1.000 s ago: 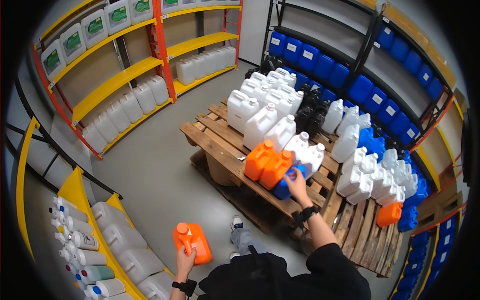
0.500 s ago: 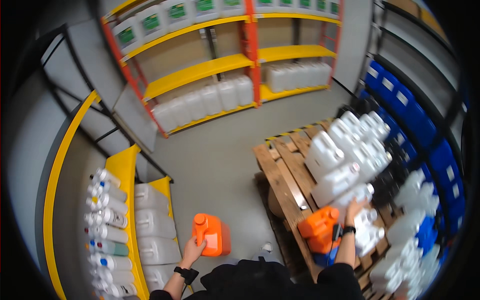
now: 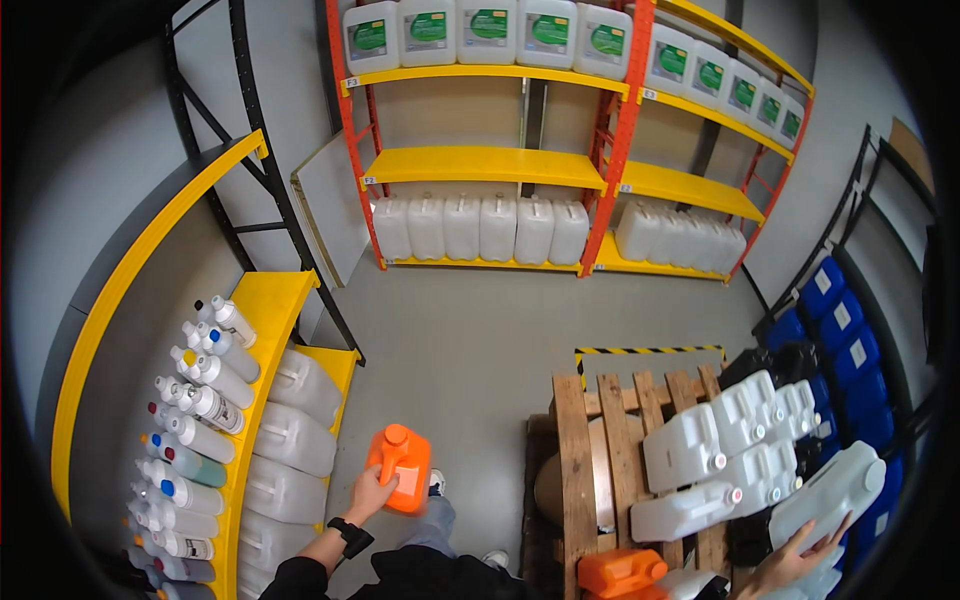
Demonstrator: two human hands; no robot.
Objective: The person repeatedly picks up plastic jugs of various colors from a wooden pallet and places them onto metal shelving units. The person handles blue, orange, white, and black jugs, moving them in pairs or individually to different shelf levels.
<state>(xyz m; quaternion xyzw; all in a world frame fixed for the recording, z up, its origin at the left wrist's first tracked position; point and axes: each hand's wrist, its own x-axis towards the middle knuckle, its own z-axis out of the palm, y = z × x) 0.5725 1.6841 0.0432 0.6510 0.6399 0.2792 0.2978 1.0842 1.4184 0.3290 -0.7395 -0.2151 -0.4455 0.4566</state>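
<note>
My left hand (image 3: 372, 492) is closed round the handle of an orange jerrycan (image 3: 411, 472), held upright above the floor beside the shelf on the left. At the lower right, my right hand (image 3: 797, 562) grips the side of a translucent white jerrycan (image 3: 822, 497), its fingers laid along the body; the can leans with its cap toward the far right. Next to it, several white jerrycans (image 3: 682, 445) lie and lean in a pile on a wooden pallet (image 3: 577, 470). Another orange jerrycan (image 3: 612, 573) rests near the pallet's front edge.
A yellow shelf (image 3: 272, 292) on the left bears bottles (image 3: 205, 432), with large white jerrycans (image 3: 290, 440) below. Red-and-yellow racking (image 3: 480, 166) with white jerrycans stands at the back. Blue containers (image 3: 855, 355) are stacked at the right. Yellow-black floor tape (image 3: 650, 351) edges the pallet area.
The view has swung, so the racking shows squarer. My right hand has moved further right with a white jerrycan. My left hand still holds the orange jerrycan.
</note>
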